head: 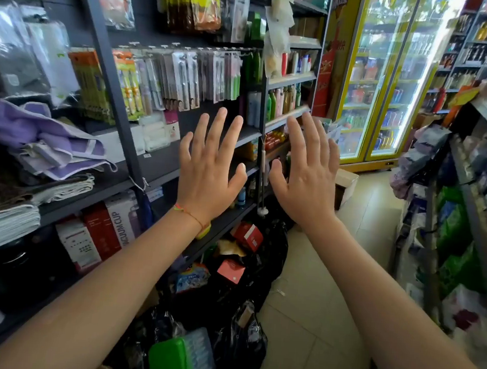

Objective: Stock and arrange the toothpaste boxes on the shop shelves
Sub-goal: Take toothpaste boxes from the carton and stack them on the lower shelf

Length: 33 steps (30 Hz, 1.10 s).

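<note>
Item: my left hand (207,178), raised in front of the dark metal shelving unit (120,110), fingers straight and spread, holding nothing; a thin orange-and-yellow string bracelet (193,216) sits on the wrist.

Item: my right hand (307,177), raised beside it, fingers likewise straight and spread, also holding nothing. The two hands are near each other but apart.

Item: small red cardboard boxes (247,235), lying loose on a heap of crumpled black plastic bags (240,315) on the pale tiled floor (314,306) below my hands. I take these to be the toothpaste stock, though the print is too blurred to confirm. None is in my grasp and I cannot make out any on the shelves.

Item: hanging carded toothbrush packs (183,77) on pegs, just above the bare dark shelf board (162,163) behind my left hand.

Item: folded lilac cloth (47,139) and stacked towels on the left shelves; a white and red carton printed "VACUUM CUP" (110,232) lower down; a green plastic lidded case (179,357) near my feet; a yellow-framed glass-door drinks fridge (390,79) at the aisle's end.

Handling note: the step in hand appears to be the start, choosing a spot. I judge the bare board under the toothbrushes the sensible place. Best practice: lower both hands to the floor heap, lift boxes one at a time by their long sides, set them label outward, edges flush, rows tight.
</note>
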Each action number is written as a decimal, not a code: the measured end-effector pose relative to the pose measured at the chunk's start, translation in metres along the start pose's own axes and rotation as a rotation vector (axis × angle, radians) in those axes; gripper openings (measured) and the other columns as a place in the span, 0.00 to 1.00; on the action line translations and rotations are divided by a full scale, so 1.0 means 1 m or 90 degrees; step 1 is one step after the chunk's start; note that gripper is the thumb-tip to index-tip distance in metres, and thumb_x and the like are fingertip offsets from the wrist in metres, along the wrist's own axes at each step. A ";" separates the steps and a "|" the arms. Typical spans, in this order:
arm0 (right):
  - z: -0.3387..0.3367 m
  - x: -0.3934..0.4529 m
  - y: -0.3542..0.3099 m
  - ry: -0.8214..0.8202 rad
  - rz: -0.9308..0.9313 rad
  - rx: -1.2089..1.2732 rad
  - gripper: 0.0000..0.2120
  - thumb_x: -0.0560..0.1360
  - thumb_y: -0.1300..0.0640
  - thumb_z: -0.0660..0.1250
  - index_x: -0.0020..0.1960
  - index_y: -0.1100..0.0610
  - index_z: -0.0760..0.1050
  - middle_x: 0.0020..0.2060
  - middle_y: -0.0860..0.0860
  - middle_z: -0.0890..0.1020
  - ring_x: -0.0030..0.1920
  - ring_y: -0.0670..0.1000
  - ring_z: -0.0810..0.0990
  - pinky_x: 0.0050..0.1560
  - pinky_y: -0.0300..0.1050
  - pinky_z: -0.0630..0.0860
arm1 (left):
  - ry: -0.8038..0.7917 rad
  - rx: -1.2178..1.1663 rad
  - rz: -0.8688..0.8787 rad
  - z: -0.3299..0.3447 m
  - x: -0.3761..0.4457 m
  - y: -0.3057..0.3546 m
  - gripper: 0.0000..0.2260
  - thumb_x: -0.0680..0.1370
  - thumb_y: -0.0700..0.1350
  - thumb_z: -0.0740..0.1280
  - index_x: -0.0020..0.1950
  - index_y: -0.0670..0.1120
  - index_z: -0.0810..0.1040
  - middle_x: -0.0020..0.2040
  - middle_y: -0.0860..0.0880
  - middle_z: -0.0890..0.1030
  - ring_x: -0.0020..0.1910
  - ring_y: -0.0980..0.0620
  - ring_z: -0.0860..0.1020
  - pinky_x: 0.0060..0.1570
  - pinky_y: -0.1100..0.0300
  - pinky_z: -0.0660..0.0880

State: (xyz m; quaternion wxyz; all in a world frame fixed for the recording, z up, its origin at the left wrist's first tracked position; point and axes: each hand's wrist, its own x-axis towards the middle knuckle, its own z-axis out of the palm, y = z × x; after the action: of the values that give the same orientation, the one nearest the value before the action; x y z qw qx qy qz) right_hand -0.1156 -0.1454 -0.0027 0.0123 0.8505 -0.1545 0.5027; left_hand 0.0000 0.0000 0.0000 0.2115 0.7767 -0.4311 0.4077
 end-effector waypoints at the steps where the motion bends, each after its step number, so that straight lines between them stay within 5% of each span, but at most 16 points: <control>1: 0.001 -0.003 0.010 -0.021 0.009 0.010 0.32 0.77 0.49 0.60 0.78 0.55 0.58 0.77 0.56 0.60 0.78 0.56 0.57 0.74 0.60 0.57 | -0.029 -0.015 -0.007 0.009 0.001 0.008 0.32 0.80 0.53 0.60 0.81 0.49 0.51 0.81 0.45 0.53 0.79 0.42 0.52 0.73 0.41 0.54; 8: 0.044 -0.052 0.101 -0.195 0.163 0.119 0.27 0.78 0.52 0.62 0.76 0.54 0.61 0.73 0.53 0.67 0.74 0.54 0.62 0.72 0.56 0.65 | -0.285 -0.059 0.029 0.114 -0.010 0.046 0.32 0.79 0.53 0.62 0.80 0.49 0.53 0.80 0.43 0.55 0.77 0.42 0.57 0.68 0.43 0.65; 14: 0.122 -0.065 0.182 -0.402 0.275 0.168 0.22 0.80 0.52 0.61 0.73 0.52 0.65 0.70 0.49 0.68 0.68 0.50 0.70 0.59 0.40 0.69 | -0.447 -0.135 -0.004 0.230 -0.012 0.044 0.27 0.80 0.52 0.62 0.77 0.47 0.62 0.70 0.44 0.69 0.66 0.42 0.71 0.58 0.47 0.73; 21: 0.229 -0.033 0.274 -0.563 0.296 0.153 0.19 0.81 0.50 0.60 0.70 0.50 0.67 0.65 0.48 0.71 0.59 0.49 0.75 0.56 0.46 0.76 | -0.575 -0.212 -0.097 0.392 0.028 0.042 0.25 0.80 0.52 0.62 0.77 0.49 0.63 0.70 0.46 0.70 0.66 0.44 0.71 0.57 0.48 0.73; 33: 0.306 0.016 0.503 -0.457 0.500 0.158 0.18 0.80 0.52 0.62 0.70 0.51 0.69 0.64 0.46 0.73 0.62 0.45 0.72 0.60 0.40 0.71 | -0.586 -0.203 0.099 0.619 0.182 0.160 0.25 0.79 0.53 0.63 0.75 0.47 0.66 0.66 0.45 0.74 0.60 0.43 0.75 0.55 0.48 0.75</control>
State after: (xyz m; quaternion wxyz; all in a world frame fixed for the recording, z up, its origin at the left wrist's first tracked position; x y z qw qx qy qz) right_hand 0.0141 -0.6820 -0.2079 -0.3303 0.8419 -0.3946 0.1623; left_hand 0.1987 -0.5978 -0.2131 0.0845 0.7996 -0.5936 -0.0343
